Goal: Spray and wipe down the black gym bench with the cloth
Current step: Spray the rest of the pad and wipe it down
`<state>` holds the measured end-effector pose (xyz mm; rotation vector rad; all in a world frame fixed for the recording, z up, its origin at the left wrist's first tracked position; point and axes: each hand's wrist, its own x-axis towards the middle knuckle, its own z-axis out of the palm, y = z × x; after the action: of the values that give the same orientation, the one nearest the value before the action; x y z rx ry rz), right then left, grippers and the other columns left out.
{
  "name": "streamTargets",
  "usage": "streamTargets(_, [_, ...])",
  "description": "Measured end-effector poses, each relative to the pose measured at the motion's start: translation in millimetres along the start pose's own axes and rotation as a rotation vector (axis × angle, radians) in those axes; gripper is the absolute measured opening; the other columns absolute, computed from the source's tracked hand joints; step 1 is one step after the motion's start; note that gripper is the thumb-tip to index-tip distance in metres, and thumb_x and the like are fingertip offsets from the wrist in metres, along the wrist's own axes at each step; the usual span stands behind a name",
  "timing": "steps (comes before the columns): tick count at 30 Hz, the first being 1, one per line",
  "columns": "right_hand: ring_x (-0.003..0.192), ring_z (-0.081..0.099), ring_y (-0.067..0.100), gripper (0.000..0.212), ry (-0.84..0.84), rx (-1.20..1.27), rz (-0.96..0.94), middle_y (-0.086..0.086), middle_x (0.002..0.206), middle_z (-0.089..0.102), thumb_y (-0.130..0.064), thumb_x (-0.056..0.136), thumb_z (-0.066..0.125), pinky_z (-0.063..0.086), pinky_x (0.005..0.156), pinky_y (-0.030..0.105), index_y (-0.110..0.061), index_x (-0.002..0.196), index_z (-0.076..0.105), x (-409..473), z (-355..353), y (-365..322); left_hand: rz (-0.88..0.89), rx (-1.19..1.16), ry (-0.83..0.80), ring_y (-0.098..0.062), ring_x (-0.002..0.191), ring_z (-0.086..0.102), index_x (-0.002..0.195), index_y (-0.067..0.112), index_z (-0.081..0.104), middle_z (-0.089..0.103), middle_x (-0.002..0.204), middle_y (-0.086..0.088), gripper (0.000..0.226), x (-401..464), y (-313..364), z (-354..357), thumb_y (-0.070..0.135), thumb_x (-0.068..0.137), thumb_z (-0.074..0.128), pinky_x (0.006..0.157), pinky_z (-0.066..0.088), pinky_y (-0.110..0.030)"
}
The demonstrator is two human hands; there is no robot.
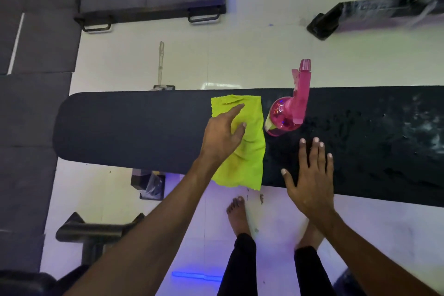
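The black table [144,125], a long padded gym bench, runs across the view from left to right, over a pale tiled floor [240,55]. A yellow-green cloth [249,151] lies spread flat on the table near its middle, its near edge hanging just over the table's near side. The left hand [223,134] rests on the cloth's left part, its grip spread, fingers [236,109] extended across the fabric and pinching nothing. Just right of the cloth a pink spray bottle [286,115] stands on the table, its nozzle reaching past the table's far edge. The right hand [310,180] is over the table's near side, right of the cloth and nearer than the bottle, its grip spread wide and empty; I cannot tell if the palm touches. Right of the bottle the table looks wet and streaked. Two bare feet [237,216] stand on the floor just beside the table's near side.
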<state>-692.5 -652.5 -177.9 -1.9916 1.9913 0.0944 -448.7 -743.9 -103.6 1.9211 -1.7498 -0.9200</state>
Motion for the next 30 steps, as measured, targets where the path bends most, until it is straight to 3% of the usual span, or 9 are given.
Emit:
streamTargets(5, [0.162,0.015,0.043,0.091,-0.031,0.002,0.042,0.026,0.173,0.013,-0.063,0.097,0.022,0.015,0.129,0.064,-0.005,0.167,0.015,-15.3,-8.1,36.7,0.039,-0.166,0.053,-0.015,0.139,0.050,0.160,0.021,0.037,0.059,0.149,-0.002,0.091,-29.3,47.2,-2.3,0.036,0.085,0.085,0.109,0.036,-0.023])
streamTargets(10, [0.162,0.017,0.041,0.093,-0.063,-0.062,-0.046,0.025,0.173,0.015,-0.068,0.099,0.005,0.017,0.130,0.062,-0.004,0.166,0.016,-21.9,-17.1,74.6,0.169,-0.255,0.121,-0.017,0.141,0.046,0.166,0.017,0.017,0.043,0.156,-0.004,0.109,-14.7,100.4,8.1,0.037,0.083,0.087,0.114,0.045,-0.035])
streamTargets(13, [0.161,0.018,0.044,0.093,-0.047,-0.027,0.014,0.027,0.172,0.017,-0.063,0.097,0.018,0.019,0.129,0.063,0.000,0.165,0.017,-17.5,-21.2,92.5,0.242,-0.289,0.222,-0.009,0.117,0.060,0.162,0.013,0.030,0.051,0.148,-0.007,0.093,-0.4,125.5,17.8,0.027,0.087,0.084,0.100,0.052,-0.022])
streamTargets(16, [0.161,0.019,0.045,0.094,-0.031,-0.010,0.082,0.029,0.171,0.017,-0.061,0.095,0.022,0.018,0.129,0.063,0.002,0.165,0.016,-11.4,-28.6,110.7,0.216,-0.271,0.296,-0.023,0.095,0.071,0.146,0.011,0.052,0.070,0.120,-0.007,0.056,8.2,144.0,28.9,0.014,0.094,0.072,0.091,0.058,-0.040])
streamTargets(18, [0.161,0.017,0.045,0.096,-0.031,-0.007,0.086,0.029,0.171,0.016,-0.062,0.094,0.021,0.015,0.130,0.062,0.002,0.165,0.014,-9.0,-33.9,125.0,0.170,-0.291,0.301,-0.029,0.080,0.070,0.134,0.012,0.060,0.072,0.104,-0.005,0.039,8.5,157.2,35.0,0.008,0.096,0.064,0.079,0.059,-0.047])
streamTargets(23, [0.162,0.013,0.043,0.099,-0.035,0.020,0.128,0.028,0.173,0.012,-0.064,0.092,0.015,0.014,0.131,0.060,0.001,0.166,0.010,-2.8,-47.6,160.3,0.221,-0.270,0.293,-0.028,0.093,0.067,0.122,0.006,0.066,0.070,0.113,-0.009,0.024,9.2,193.4,46.6,0.011,0.099,0.063,0.087,0.054,-0.049])
streamTargets(26, [0.163,0.011,0.042,0.100,-0.033,0.039,0.169,0.027,0.173,0.010,-0.066,0.091,0.012,0.012,0.132,0.059,0.000,0.166,0.008,1.3,-55.8,185.6,0.240,-0.284,0.213,-0.024,0.093,0.067,0.114,0.009,0.067,0.071,0.107,-0.005,0.019,12.2,216.2,62.3,0.019,0.099,0.062,0.087,0.055,-0.046])
streamTargets(30, [0.162,0.013,0.042,0.102,-0.028,0.050,0.230,0.027,0.173,0.012,-0.067,0.090,0.012,0.014,0.131,0.059,0.001,0.166,0.009,6.1,-66.9,227.9,0.246,-0.247,-0.068,-0.024,0.076,0.066,0.103,0.017,0.067,0.071,0.087,-0.002,0.015,17.4,246.0,98.2,0.030,0.099,0.062,0.076,0.057,-0.046])
